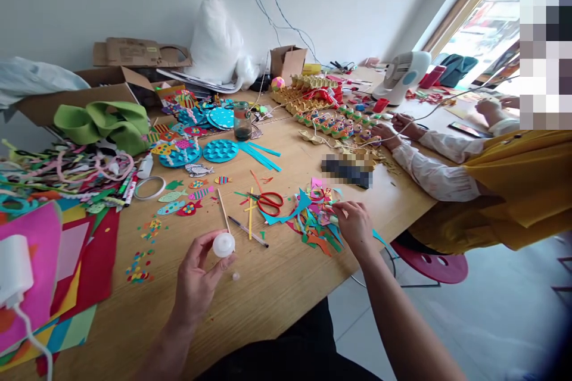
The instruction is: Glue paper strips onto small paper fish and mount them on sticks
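Note:
My left hand pinches a small round white plastic piece between thumb and fingers, just above the wooden table. My right hand reaches into a heap of coloured paper scraps, its fingers curled on the scraps. Red-handled scissors, a thin wooden stick and a pencil lie between the two hands. A tiny white bead rests on the table under my left hand.
Paper fish, blue paper discs, a tape ring, a glass jar and coloured sheets lie to the left. Painted egg cartons and a white fan stand farther back. A person in yellow works at the right.

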Action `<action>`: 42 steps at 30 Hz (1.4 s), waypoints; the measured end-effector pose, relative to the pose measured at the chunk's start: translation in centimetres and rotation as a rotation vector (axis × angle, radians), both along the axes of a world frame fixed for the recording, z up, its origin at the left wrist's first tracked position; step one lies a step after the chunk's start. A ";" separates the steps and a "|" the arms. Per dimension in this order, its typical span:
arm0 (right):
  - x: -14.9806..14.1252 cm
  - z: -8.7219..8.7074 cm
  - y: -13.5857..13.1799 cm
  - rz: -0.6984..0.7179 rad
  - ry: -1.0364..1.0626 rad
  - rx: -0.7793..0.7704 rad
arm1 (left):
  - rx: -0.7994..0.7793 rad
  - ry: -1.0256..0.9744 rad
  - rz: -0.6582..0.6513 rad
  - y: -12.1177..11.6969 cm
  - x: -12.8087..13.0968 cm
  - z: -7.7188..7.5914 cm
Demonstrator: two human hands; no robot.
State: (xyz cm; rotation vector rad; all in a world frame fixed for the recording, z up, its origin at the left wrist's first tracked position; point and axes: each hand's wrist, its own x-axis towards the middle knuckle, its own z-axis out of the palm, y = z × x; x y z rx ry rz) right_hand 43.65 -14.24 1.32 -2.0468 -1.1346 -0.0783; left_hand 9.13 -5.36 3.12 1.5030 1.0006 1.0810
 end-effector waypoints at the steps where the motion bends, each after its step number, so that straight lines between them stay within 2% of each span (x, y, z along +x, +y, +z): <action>1: 0.0 -0.1 0.0 0.004 -0.012 -0.002 | -0.009 -0.008 0.002 0.0 0.0 0.0; 6: -0.1 -0.1 -0.3 0.004 -0.045 -0.048 | -0.051 -0.057 0.015 0.1 -0.2 0.5; 10: -0.4 0.3 -0.4 -0.088 -0.162 -0.047 | -0.093 -0.108 0.042 0.2 -0.5 0.9; 14: -1.1 1.3 0.0 -0.144 -0.317 0.094 | -0.140 -0.133 0.080 0.6 -1.2 0.8; 16: -2.5 2.1 0.3 -0.143 -0.354 0.193 | -0.160 -0.181 0.110 0.9 -1.6 0.6; 18: -5.0 3.0 0.8 -0.015 -0.346 0.267 | -0.184 -0.230 0.125 1.1 -1.8 0.2; 20: -8.7 3.8 1.4 0.339 -0.252 0.224 | -0.203 -0.256 0.123 1.2 -1.8 -0.1; 22: -12.7 4.2 2.0 0.724 -0.186 0.088 | -0.219 -0.255 0.107 1.1 -1.6 -0.2; 23: -14.6 4.2 2.3 0.861 -0.172 -0.009 | -0.227 -0.247 0.100 1.0 -1.6 -0.3; 26: -18.5 3.3 3.1 1.064 -0.190 -0.214 | -0.234 -0.215 0.086 0.8 -1.6 -0.2; 28: -19.2 2.7 3.6 1.113 -0.170 -0.266 | -0.220 -0.198 0.089 0.8 -1.8 -0.1; 31: -18.3 3.0 4.7 1.092 0.001 -0.195 | -0.208 -0.165 0.065 0.9 -2.2 -0.1; 36: -16.3 6.5 7.2 0.877 0.421 -0.067 | -0.224 -0.136 -0.034 0.9 -2.3 -0.1; 39: -16.1 8.3 8.5 0.908 0.516 -0.025 | -0.238 -0.142 -0.095 0.8 -2.4 0.1; 42: -16.3 9.4 9.4 0.990 0.494 -0.029 | -0.226 -0.147 -0.152 0.7 -2.5 0.2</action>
